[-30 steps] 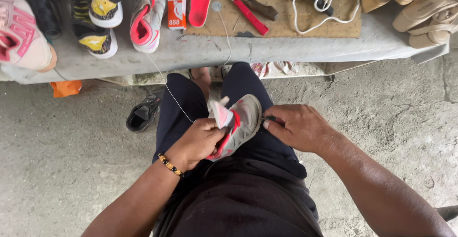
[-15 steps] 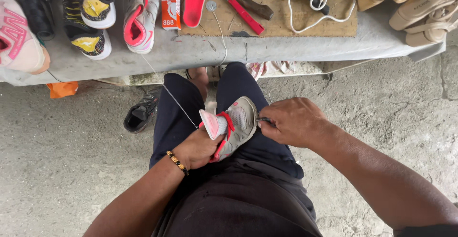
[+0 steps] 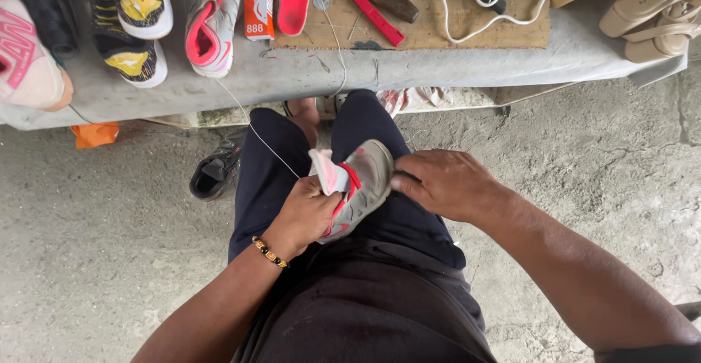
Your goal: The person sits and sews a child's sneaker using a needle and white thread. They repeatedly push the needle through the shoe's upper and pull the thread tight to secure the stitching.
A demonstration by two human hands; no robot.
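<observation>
- Since the earlier frame the right hand (image 3: 449, 185) has slid in against the sole edge of the small grey and pink shoe (image 3: 355, 184). The shoe itself has barely shifted.
- The shoe rests on the person's lap, near the middle of the scene. The left hand (image 3: 307, 213) has its grip clenched around the pink tongue end.
- The right hand's fingers pinch at the sole edge; whether that grip holds a needle cannot be told.
- A thin thread (image 3: 255, 131) runs taut from the shoe to the far surface (image 3: 307, 74). It could snag or snap if pulled hard.
- A slipped fingertip could be pricked.
- No containers show. Other shoes (image 3: 212, 20) and a red-handled tool (image 3: 372, 14) lie loose on the surface.
</observation>
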